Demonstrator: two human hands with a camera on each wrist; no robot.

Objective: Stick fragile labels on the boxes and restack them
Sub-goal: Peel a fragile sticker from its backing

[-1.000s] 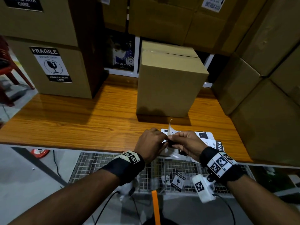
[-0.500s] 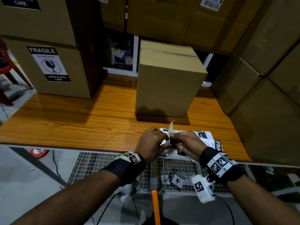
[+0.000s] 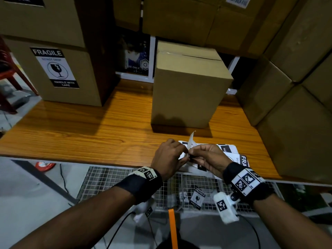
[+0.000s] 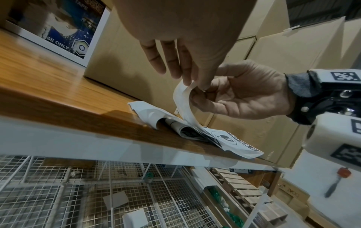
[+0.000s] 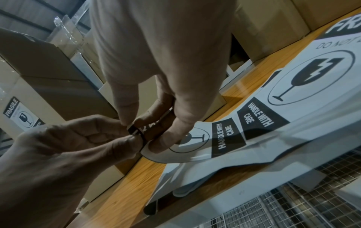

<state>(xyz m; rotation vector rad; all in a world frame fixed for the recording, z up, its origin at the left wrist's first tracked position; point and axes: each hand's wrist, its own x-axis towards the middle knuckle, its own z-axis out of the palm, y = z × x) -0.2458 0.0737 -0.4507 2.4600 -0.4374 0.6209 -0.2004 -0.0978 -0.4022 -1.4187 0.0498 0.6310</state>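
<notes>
Label (image 5: pixel 195 138) and backing strip (image 4: pixel 183 101) are being pulled apart at the near edge of the worktop (image 3: pixel 71 137), toward its right end, above a loose pile of fragile labels (image 3: pixel 231 153). The left hand (image 3: pixel 168 157) pinches the label's black corner between thumb and forefinger; the right hand (image 3: pixel 208 159) grips the same label with fingers curled onto its printed face.

Only the right wrist view shows that pinch closely: the black top band is bent over the left fingertips (image 5: pixel 129 138), while the right fingers (image 5: pixel 171 135) press down beside the glass symbol. Only the left wrist view shows the white strip arching up from the pile to the fingertips, and one label (image 4: pixel 234 143) hanging over the worktop's near edge. From the head view the strip's free end stands up as a thin curl between the two hands, and which finger holds it cannot be told there.

Just behind the hands, near the middle of the worktop, stands a plain unlabelled box (image 3: pixel 188 90), apart from the pile. At the far left corner is a labelled box (image 3: pixel 53 72) with another box stacked on it. More cartons (image 3: pixel 291 105) are stacked along the right edge. Below the near edge a wire mesh shelf (image 3: pixel 111 182) carries a small fragile sticker (image 3: pixel 197 198).
</notes>
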